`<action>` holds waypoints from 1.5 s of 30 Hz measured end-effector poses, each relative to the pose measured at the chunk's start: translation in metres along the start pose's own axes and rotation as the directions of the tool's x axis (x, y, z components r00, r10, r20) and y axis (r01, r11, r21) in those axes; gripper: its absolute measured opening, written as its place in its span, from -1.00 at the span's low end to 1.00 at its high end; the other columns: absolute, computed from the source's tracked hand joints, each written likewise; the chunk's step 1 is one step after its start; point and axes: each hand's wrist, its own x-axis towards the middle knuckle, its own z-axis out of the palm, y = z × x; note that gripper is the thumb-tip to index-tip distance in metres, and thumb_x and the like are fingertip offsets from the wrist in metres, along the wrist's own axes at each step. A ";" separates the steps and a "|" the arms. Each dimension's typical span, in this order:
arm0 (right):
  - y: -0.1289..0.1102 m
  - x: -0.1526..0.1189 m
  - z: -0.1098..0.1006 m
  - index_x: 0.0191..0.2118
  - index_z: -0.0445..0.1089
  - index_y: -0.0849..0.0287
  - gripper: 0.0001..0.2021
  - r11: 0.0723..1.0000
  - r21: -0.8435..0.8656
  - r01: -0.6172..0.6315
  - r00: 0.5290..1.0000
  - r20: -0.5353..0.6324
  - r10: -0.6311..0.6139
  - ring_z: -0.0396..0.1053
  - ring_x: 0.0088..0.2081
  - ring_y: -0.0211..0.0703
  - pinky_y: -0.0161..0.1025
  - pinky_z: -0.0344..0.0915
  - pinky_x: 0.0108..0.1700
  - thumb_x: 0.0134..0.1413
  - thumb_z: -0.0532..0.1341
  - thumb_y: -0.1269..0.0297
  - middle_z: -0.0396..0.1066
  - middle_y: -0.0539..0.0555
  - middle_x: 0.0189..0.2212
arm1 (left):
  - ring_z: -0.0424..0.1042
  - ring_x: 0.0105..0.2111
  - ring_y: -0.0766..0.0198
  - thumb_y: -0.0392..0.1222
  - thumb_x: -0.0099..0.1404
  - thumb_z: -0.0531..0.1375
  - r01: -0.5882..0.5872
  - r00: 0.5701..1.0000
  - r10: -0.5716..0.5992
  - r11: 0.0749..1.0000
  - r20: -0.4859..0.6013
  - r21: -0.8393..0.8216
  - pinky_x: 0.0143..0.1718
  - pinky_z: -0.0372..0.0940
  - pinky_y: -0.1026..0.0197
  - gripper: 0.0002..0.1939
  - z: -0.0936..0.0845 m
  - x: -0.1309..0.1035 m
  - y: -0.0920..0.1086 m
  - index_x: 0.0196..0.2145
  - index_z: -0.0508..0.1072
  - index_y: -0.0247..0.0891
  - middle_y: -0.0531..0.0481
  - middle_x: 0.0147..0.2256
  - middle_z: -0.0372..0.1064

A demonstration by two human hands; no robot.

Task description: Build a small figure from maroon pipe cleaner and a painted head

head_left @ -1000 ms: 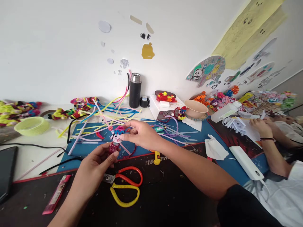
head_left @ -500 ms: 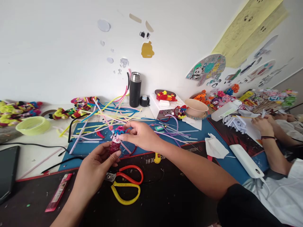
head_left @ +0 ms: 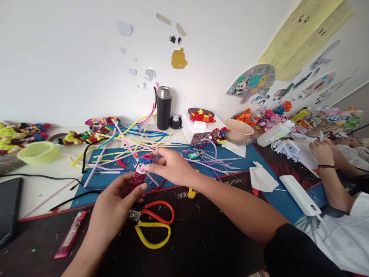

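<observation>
A small pipe-cleaner doll with a dark red glittery body, a pale face and a blue and pink headpiece is held upright between my hands. My left hand grips the lower body between thumb and fingers. At the head, my right hand pinches the headpiece from the right; its fingertips partly cover it. Below the doll, scissors with one red and one yellow handle lie on the black mat. A yellow-handled tool lies under my right forearm.
Loose pipe cleaners spread over the blue mat behind my hands. A black thermos, a white box and a beige bowl stand by the wall. A co-worker's hands handle paper at right. A phone lies at left.
Almost nothing differs. The view has shifted slightly, and both hands keep the same hold on the doll.
</observation>
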 end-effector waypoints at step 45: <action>0.029 -0.002 0.041 -0.16 0.32 0.05 -0.40 0.729 0.682 -0.058 0.996 0.091 -0.007 -0.12 -0.63 -0.38 -0.30 -0.19 -0.56 0.08 0.59 -0.25 0.13 -0.31 -0.68 | 0.67 -0.48 0.02 0.35 0.03 0.56 -0.103 0.993 0.104 0.995 -0.057 0.020 -0.34 0.59 0.03 -0.30 -0.002 0.002 -0.016 -0.01 0.59 -0.11 0.05 -0.37 0.70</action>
